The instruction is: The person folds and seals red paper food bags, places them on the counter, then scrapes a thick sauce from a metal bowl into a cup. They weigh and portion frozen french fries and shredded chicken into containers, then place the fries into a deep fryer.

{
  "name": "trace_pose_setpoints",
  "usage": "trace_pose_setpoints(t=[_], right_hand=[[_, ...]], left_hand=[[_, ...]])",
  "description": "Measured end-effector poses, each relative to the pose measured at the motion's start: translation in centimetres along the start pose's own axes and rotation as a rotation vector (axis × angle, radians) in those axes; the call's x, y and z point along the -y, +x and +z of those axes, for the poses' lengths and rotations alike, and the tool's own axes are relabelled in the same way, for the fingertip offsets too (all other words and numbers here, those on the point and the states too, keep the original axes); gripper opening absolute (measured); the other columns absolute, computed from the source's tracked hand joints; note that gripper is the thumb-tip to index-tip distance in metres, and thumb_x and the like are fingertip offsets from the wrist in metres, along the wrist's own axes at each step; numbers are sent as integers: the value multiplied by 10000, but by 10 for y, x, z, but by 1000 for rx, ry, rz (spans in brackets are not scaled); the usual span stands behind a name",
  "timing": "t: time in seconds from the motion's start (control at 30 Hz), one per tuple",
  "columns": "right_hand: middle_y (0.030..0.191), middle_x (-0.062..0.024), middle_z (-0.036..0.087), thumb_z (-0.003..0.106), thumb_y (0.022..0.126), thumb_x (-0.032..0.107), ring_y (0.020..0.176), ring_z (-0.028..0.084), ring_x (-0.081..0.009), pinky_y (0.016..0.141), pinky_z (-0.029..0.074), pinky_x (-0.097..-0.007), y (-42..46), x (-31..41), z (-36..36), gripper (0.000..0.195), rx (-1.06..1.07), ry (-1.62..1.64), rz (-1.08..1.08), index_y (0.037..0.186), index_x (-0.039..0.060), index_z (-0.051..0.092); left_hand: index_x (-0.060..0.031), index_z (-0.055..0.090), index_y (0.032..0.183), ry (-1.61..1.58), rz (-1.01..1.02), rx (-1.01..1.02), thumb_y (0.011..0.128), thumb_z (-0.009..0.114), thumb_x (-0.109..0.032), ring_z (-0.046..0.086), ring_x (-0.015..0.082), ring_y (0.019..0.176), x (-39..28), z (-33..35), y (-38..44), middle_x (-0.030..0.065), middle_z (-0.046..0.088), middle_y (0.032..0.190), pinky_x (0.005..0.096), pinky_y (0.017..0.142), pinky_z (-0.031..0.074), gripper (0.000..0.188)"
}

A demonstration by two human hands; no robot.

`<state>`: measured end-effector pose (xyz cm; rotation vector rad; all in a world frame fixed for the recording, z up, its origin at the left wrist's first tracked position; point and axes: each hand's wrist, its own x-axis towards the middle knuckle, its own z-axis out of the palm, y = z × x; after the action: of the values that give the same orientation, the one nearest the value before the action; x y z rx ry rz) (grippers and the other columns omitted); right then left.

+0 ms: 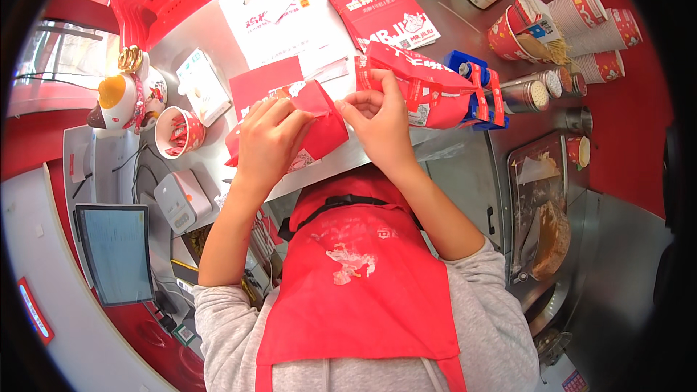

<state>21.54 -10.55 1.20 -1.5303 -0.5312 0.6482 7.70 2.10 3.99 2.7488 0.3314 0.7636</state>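
Observation:
My left hand (272,136) is closed over the folded top of a red paper bag (326,117) lying at the counter's front edge. Just right of that bag is my right hand (384,125), its fingers apart and its thumb tip close to the bag's edge. Whether the thumb touches the paper is hard to tell. I see nothing held in the right hand. Beyond its fingers lies a second red printed paper bag (419,84). A blue tape dispenser (503,121) stands against that bag's right end, with strips of red printed tape near it.
Flat white (288,22) and red paper bags (375,0) are stacked behind. A sachet cup (188,130) and cat figurine (122,100) stand left, above a label printer (182,201) and screen (114,256). Shakers (525,96), stacked paper cups (588,32) and a metal tray (514,185) are right.

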Motion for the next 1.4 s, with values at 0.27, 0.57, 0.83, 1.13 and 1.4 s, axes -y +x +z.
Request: trace_pose_setpoints(t=[0.27, 0.57, 0.83, 1.13, 1.4], right_hand=[[820, -139, 728, 791, 835, 37, 757, 738, -191, 673, 585, -279, -13, 13, 10, 622, 21, -183, -103, 1321, -18, 407], [983, -158, 712, 775, 823, -61, 949, 718, -220, 804, 581, -293, -8, -19, 4, 666, 92, 468, 220, 1361, 10, 389], [905, -94, 669, 751, 788, 32, 835, 676, -272, 773, 556, -366, 2, 12, 3, 657, 307, -421, -745, 1400, 108, 525], [875, -117, 670, 689, 818, 24, 829, 673, -313, 734, 550, -414, 17, 16, -7, 550, 344, -435, -949, 1350, 59, 556], [892, -155, 690, 692, 819, 22, 845, 696, -336, 759, 557, -431, 15, 0, 2, 556, 460, -467, -799, 1349, 71, 529]], left_hand=[[-84, 619, 754, 13, 18, 18, 766, 772, -108, 594, 235, 732, 2, 1, -2, 42, 555, 734, 375, 666, 440, 155], [-77, 644, 787, -114, -9, 69, 762, 776, -95, 588, 240, 738, 7, -6, -5, 50, 550, 741, 371, 682, 440, 136], [-67, 639, 814, -208, 50, 183, 767, 774, -86, 592, 251, 769, 15, -25, -6, 60, 557, 776, 375, 718, 457, 144], [-76, 654, 831, -135, 27, 225, 803, 755, -119, 608, 269, 793, 24, -35, -9, 60, 597, 818, 377, 732, 482, 114], [-71, 658, 885, -123, -21, 190, 801, 764, -111, 650, 273, 847, 13, -30, -12, 78, 638, 870, 370, 713, 501, 141]])
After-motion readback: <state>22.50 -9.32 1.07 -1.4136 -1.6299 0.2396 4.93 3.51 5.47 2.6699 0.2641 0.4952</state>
